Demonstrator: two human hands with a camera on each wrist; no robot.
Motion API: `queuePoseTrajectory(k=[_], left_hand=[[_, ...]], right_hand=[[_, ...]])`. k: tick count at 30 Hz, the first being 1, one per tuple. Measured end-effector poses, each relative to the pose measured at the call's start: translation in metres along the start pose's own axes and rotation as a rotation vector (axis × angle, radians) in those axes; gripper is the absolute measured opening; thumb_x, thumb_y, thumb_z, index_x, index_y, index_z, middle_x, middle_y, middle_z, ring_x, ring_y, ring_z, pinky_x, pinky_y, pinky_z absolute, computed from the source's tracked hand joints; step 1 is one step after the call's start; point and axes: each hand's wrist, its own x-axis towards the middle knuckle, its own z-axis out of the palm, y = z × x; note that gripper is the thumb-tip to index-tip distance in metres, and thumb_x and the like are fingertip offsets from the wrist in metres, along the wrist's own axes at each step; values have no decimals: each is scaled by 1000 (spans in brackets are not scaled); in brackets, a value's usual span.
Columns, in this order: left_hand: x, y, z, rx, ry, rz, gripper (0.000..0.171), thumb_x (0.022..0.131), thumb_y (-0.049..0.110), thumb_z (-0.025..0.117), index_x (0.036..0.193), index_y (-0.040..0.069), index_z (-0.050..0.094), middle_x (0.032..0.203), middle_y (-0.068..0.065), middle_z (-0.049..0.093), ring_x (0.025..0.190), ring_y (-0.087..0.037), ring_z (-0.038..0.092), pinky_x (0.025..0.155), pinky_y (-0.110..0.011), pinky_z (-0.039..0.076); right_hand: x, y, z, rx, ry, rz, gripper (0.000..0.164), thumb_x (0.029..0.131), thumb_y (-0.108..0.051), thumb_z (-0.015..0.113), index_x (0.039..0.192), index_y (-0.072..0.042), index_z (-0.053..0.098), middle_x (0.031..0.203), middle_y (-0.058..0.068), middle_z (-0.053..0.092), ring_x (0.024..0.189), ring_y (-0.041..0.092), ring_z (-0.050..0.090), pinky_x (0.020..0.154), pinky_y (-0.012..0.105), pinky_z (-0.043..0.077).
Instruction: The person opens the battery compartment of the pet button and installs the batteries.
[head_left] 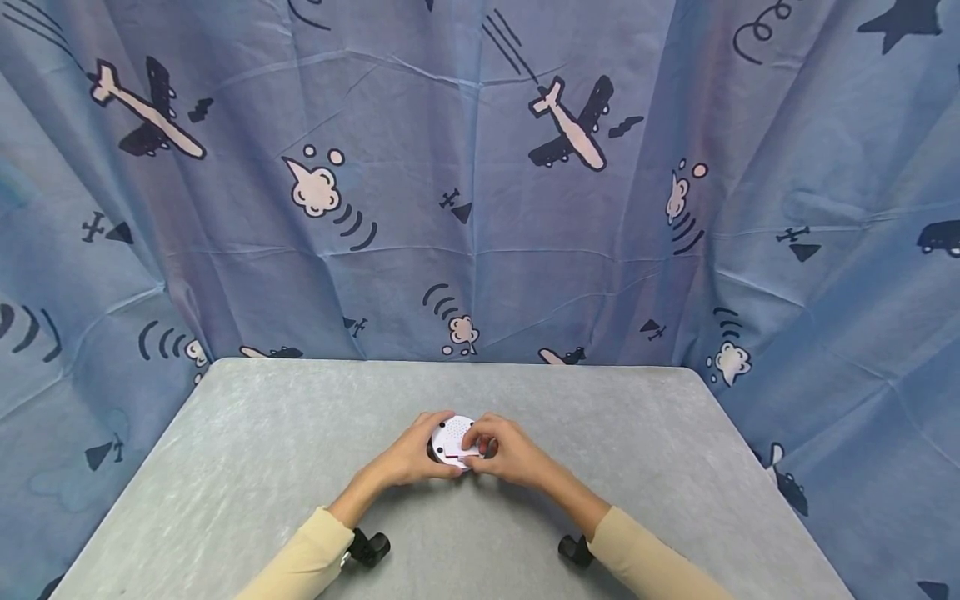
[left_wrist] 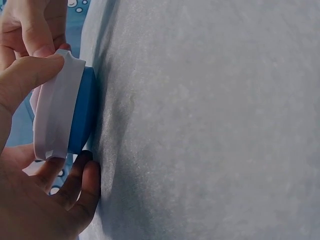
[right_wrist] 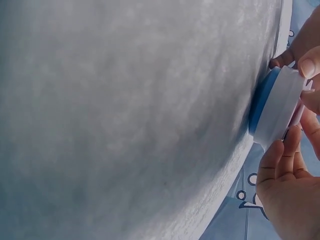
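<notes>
A round white device (head_left: pixel 454 432) with a dotted face, small dark holes near its rim and a red-edged slot lies between the hands. Its side shows in the left wrist view with a blue base (left_wrist: pixel 85 110) toward the table. My left hand (head_left: pixel 411 454) grips the device by its edge, thumb on the near side and fingers on the far side. Over the face, my right hand (head_left: pixel 513 454) pinches a small white cover (right_wrist: pixel 307 86) between thumb and index finger; the fingers partly hide it. Whether the base touches the table, I cannot tell.
The hands are over the middle of a grey-white table (head_left: pixel 300 417). Behind it hangs a blue curtain (head_left: pixel 405 208) with airplane prints. A black camera mount sits at each wrist, below the yellow sleeves (head_left: pixel 303 554).
</notes>
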Motion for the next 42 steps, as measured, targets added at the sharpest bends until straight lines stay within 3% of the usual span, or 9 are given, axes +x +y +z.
queuePoseTrajectory(k=[6, 11, 18, 23, 30, 37, 42], left_hand=[[0, 0, 0, 7, -2, -5, 90, 74, 22, 91, 145, -5, 45, 132, -22, 50, 112, -31, 53, 94, -48, 43], [1, 0, 0, 9, 0, -1, 90, 73, 23, 92, 145, -5, 46, 131, -22, 50, 113, -31, 53, 94, -47, 43], [0, -1, -2, 7, -10, 2, 89, 75, 25, 91, 146, -5, 45, 133, -22, 50, 114, -31, 53, 96, -48, 43], [-1, -2, -4, 2, -9, 36, 89, 75, 22, 92, 145, -7, 45, 132, -22, 50, 115, -32, 52, 98, -48, 42], [-1, -2, -5, -19, -9, 66, 86, 75, 17, 92, 145, -5, 47, 128, -19, 51, 111, -28, 51, 95, -44, 42], [0, 0, -5, -9, -18, 92, 85, 75, 11, 92, 143, -8, 46, 128, -21, 50, 113, -31, 50, 96, -45, 42], [0, -1, -4, -8, -13, 87, 86, 75, 14, 93, 143, -8, 46, 128, -21, 51, 113, -31, 50, 95, -45, 42]], right_hand=[[1, 3, -1, 36, -4, 2, 16, 83, -10, 86, 90, -9, 71, 90, 6, 60, 79, 20, 59, 67, 35, 52], [2, 2, -3, 64, 16, 41, 21, 82, -14, 88, 94, -8, 72, 94, 7, 60, 82, 22, 58, 68, 32, 51], [3, 9, -1, 79, 59, 112, 60, 77, -18, 92, 129, -6, 65, 125, 13, 53, 108, 29, 55, 81, 39, 53], [8, 15, -2, 193, -17, 97, 80, 80, -12, 89, 147, 3, 47, 143, 20, 49, 125, 38, 53, 94, 45, 51], [17, 19, -3, 312, -128, 110, 72, 81, -7, 87, 143, 1, 52, 134, 12, 60, 114, 25, 57, 94, 36, 46], [21, 20, -2, 362, -100, 191, 63, 81, -5, 86, 137, -1, 58, 125, 10, 65, 106, 23, 60, 87, 35, 47], [20, 18, -4, 317, -131, 187, 68, 82, -10, 87, 141, -3, 54, 128, 8, 62, 108, 23, 58, 90, 38, 46]])
